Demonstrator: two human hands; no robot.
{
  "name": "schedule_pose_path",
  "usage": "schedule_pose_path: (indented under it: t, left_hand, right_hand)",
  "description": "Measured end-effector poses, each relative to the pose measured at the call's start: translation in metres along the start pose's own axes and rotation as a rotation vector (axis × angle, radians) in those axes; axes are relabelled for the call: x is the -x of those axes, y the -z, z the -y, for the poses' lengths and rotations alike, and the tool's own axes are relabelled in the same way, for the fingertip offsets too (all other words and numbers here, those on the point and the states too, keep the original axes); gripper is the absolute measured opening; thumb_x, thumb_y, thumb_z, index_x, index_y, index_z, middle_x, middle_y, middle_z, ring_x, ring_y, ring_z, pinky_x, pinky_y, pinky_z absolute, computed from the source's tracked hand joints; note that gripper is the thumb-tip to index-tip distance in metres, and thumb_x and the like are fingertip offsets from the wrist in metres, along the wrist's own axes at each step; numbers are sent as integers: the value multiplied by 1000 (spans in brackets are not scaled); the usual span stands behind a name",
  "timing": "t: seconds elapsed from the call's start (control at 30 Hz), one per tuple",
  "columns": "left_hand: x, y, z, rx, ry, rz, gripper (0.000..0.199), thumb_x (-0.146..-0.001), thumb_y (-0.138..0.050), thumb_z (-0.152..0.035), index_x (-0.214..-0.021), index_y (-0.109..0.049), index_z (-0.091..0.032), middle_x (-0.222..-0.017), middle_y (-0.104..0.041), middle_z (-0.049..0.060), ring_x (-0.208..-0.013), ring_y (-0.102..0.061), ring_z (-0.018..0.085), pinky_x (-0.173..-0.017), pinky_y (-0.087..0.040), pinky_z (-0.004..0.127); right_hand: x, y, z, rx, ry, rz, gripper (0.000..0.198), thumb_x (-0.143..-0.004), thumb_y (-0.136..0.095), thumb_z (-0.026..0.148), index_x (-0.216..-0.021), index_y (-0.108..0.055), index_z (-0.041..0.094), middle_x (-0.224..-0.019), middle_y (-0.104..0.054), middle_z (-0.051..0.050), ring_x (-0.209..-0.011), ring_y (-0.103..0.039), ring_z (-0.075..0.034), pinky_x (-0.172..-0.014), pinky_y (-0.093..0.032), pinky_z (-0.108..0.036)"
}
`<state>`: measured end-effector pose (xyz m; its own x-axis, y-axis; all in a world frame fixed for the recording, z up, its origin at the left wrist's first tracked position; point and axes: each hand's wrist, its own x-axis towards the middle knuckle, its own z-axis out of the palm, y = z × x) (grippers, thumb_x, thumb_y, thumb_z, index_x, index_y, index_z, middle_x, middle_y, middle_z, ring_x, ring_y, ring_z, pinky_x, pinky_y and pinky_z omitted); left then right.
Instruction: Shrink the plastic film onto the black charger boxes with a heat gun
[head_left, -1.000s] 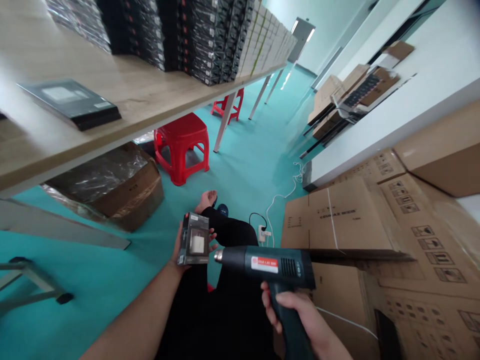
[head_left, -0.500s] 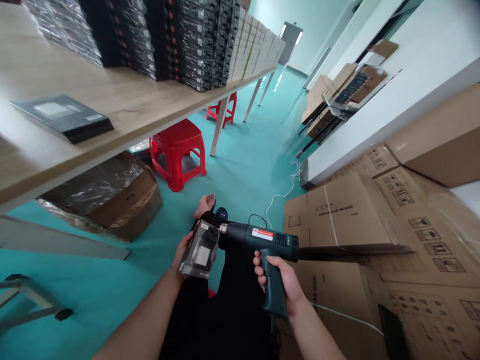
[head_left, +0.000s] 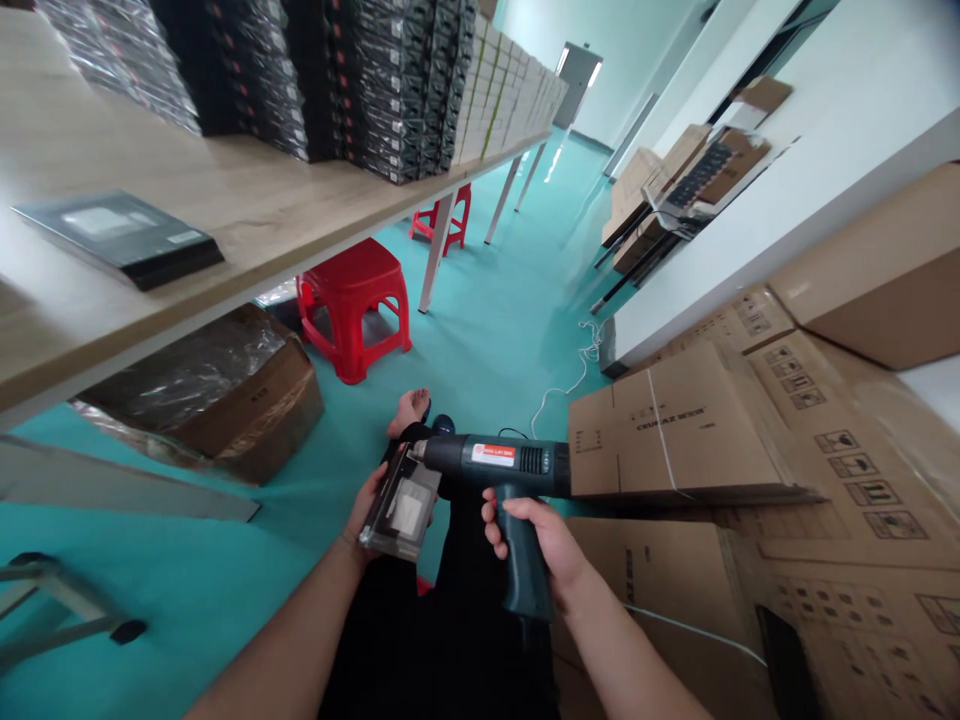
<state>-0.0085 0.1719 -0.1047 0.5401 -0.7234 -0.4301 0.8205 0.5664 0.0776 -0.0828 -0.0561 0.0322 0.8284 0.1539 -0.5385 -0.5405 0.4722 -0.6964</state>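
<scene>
My right hand [head_left: 536, 535] is wrapped round the handle of a dark green heat gun [head_left: 487, 458] with a red and white label. Its metal nozzle points left, over the upper end of a flat box [head_left: 403, 510] in clear film. That box, dark with a pale label patch, is gripped along its left edge by my left hand [head_left: 364, 508]; some fingers are hidden beneath it. Whether the nozzle touches the box I cannot tell. On the wooden table [head_left: 255, 215] to the left lies a similar dark box [head_left: 120, 235].
Stacks of film-wrapped black boxes [head_left: 375, 90] and white boxes [head_left: 502, 90] stand on the table. Red stools [head_left: 356, 300] and an open carton [head_left: 255, 400] with plastic film sit by it. Large cartons [head_left: 675, 430] are piled at right. A white cord [head_left: 562, 390] crosses the floor.
The heat gun in my right hand has moved left and slightly up, so its nozzle is now over the box's upper end. The box in my left hand has tilted slightly.
</scene>
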Motion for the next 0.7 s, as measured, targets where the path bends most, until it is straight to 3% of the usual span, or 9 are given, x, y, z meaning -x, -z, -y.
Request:
schedule_pose_path:
  t: [0.17,0.23,0.37,0.57,0.63,0.7]
  left_hand:
    - [-8,9,-3,33,-263,-156,30,-84,-51,-27,-105,-63,-11,-91,-73,10,-83,-69,25,-80,-52,36]
    - [-7,10,-3,26,-234,-129,31,-84,-51,-30,-105,-64,-10,-91,-73,10,-83,-69,26,-78,-52,37]
    - [-1,8,-3,0,-34,-21,49,-81,-53,-46,-109,-62,-7,-94,-71,17,-84,-68,33,-73,-53,44]
    - [-7,16,-9,89,-195,-146,37,-84,-49,-30,-108,-63,-6,-87,-73,12,-89,-68,29,-84,-50,39]
    - [-9,18,-9,92,-184,-132,40,-85,-48,-32,-111,-62,-5,-89,-73,13,-90,-67,29,-86,-50,40]
    - [-8,18,-7,74,-163,-102,43,-83,-51,-36,-111,-62,-5,-90,-72,15,-90,-67,31,-85,-50,43]
  right_hand:
    - [20,-17,19,442,-241,300,24,-71,-62,17,-94,-65,11,-77,-66,-7,-56,-61,-14,-48,-47,-23]
    - [18,-23,26,493,-193,274,23,-71,-64,19,-93,-66,12,-78,-66,-6,-57,-60,-14,-50,-47,-24]
    - [6,-29,33,487,-18,94,25,-75,-60,23,-98,-64,14,-80,-65,-4,-60,-60,-13,-53,-48,-25]
    - [23,-31,26,641,-298,400,18,-66,-69,21,-81,-68,11,-72,-64,-5,-56,-59,-13,-50,-47,-24]
    - [21,-33,21,571,-228,326,20,-68,-68,23,-84,-68,11,-75,-65,-5,-57,-60,-13,-50,-48,-23]
    - [11,-32,19,446,-90,158,26,-72,-65,25,-94,-66,13,-80,-66,-6,-58,-60,-13,-51,-49,-25]
